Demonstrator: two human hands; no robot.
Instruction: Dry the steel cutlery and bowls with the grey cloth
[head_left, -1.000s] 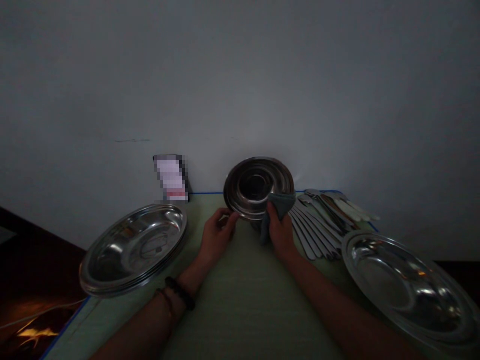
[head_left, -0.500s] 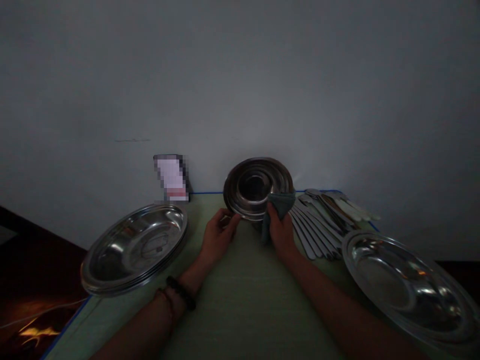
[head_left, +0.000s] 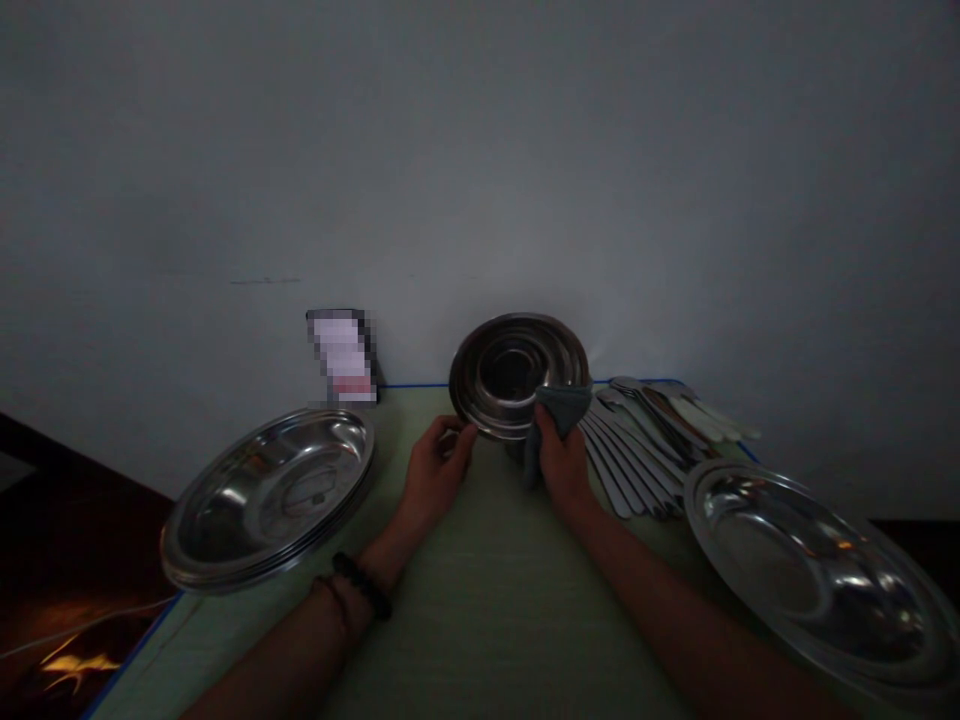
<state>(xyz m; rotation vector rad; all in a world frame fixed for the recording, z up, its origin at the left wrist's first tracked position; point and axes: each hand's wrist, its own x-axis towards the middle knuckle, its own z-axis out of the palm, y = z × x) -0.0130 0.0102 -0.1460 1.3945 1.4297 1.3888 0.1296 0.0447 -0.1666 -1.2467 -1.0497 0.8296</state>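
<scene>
A round stainless steel bowl [head_left: 480,400] with ringed, shiny inner walls is tilted towards me near the wall. My left hand [head_left: 441,462] pinches its lower left rim between thumb and fingers. On the opposite side, my right hand [head_left: 561,460] is closed on a folded grey-green cloth [head_left: 564,404], which is pressed over the bowl's right rim. Part of the cloth hangs below the thumb. Just right of that hand, a fanned row of metal cutlery [head_left: 626,465] lies on the table.
A stack of steel basins [head_left: 262,500] stands on the left, and another wide steel basin [head_left: 810,580] on the right. Behind the left stack, a phone [head_left: 343,355] with a blurred screen leans on the wall [head_left: 480,150]. The green table [head_left: 495,600] has a blue edge.
The bowl has shifted very slightly to the right. Both hands keep nearly the same places, with the cloth still on the rim.
</scene>
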